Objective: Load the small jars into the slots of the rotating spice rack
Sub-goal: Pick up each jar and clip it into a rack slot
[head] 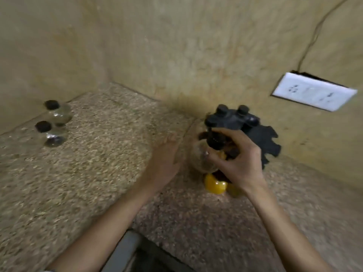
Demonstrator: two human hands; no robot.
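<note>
Your right hand [233,160] is clamped on a black-capped clear glass jar [212,148] at the black notched rotating rack [253,134], mid-frame; your open left hand [167,163] should steady the rack while you seat it squarely.

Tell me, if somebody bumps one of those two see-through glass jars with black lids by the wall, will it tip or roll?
The nearer clear glass jar with a black lid looks empty, so it is probably light and might slide or tip when bumped. It seems round, so on its side it could roll across the speckled stone counter. Being glass, it may break if it falls.
</note>
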